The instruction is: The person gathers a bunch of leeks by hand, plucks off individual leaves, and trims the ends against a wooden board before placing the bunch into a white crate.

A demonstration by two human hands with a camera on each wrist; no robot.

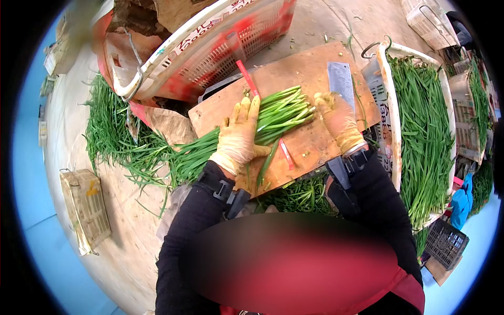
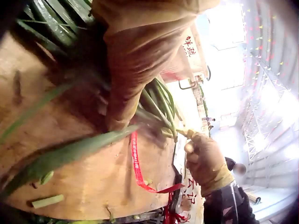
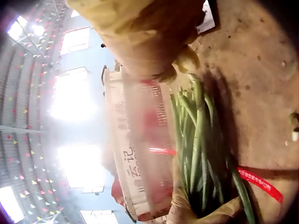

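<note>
A bunch of garlic chives (image 1: pixel 283 109) lies slantwise over the wooden board (image 1: pixel 315 63), cut stalk ends to the right, leaves trailing off the left. My gloved left hand (image 1: pixel 239 134) holds it down, fingers over the top and thumb on the near side. A printed red strap (image 1: pixel 286 153) passes beneath the bunch, its other end showing beyond the fingers. Close to the stalk ends is my gloved right hand (image 1: pixel 338 121), blurred, its fingers curled with nothing visible in them; the left wrist view shows this right hand (image 2: pixel 205 158) too. Behind it on the board rests a cleaver (image 1: pixel 341 84).
To the right stands a white crate (image 1: pixel 397 131) packed with chives (image 1: pixel 422 126). A red-stained white crate (image 1: pixel 210 58) rises beyond the board's far left edge. More loose greens (image 1: pixel 113 131) pile up on the left. Stalk scraps (image 2: pixel 47 201) dot the board.
</note>
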